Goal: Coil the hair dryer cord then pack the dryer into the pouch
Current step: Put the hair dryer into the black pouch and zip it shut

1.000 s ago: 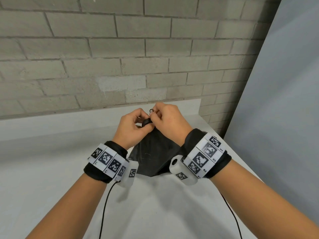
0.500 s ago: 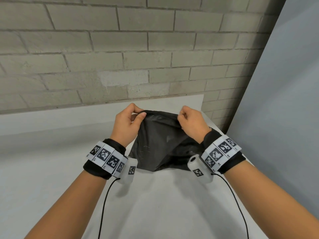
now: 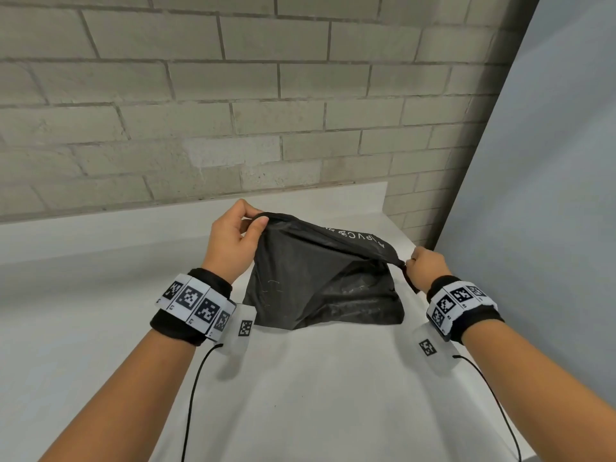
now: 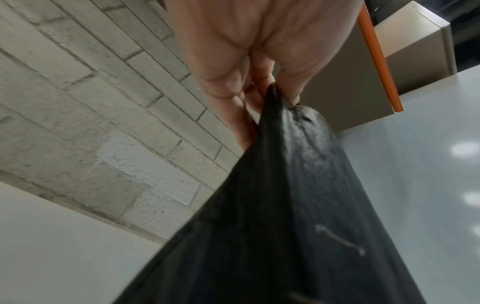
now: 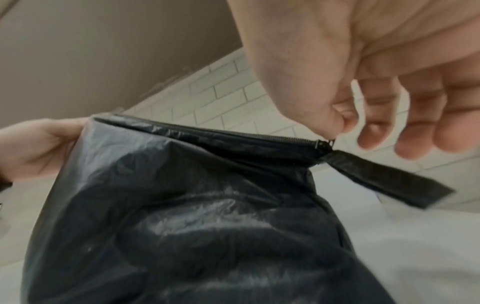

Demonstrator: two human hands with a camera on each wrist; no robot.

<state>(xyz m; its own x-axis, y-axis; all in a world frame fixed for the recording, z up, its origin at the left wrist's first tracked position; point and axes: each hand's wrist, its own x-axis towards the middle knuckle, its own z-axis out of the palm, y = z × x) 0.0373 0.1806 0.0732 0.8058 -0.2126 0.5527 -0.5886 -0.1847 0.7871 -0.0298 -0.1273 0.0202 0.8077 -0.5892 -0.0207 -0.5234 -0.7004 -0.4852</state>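
A black zip pouch (image 3: 320, 278) is held upright over the white table (image 3: 300, 395), its lower part bulging and resting on the surface. My left hand (image 3: 256, 225) pinches the pouch's top left corner (image 4: 275, 98). My right hand (image 3: 408, 261) pinches the zipper pull (image 5: 324, 144) at the top right end, between thumb and forefinger, with the other fingers loose. The zipper line (image 5: 233, 133) looks drawn together along the top, and a black fabric tab (image 5: 384, 179) hangs past the slider. No hair dryer or cord is visible; whatever fills the pouch is hidden.
A grey brick wall (image 3: 233, 111) rises just behind the table. A grey panel (image 3: 550, 195) stands at the right, close to my right hand and the table's right edge. Thin black cables (image 3: 191, 395) hang from both wrist bands.
Both hands were together at the pouch's top a second ago. My right hand has moved right along the top edge with the zipper pull, stretching the pouch's mouth out wide. The left hand kept its corner.
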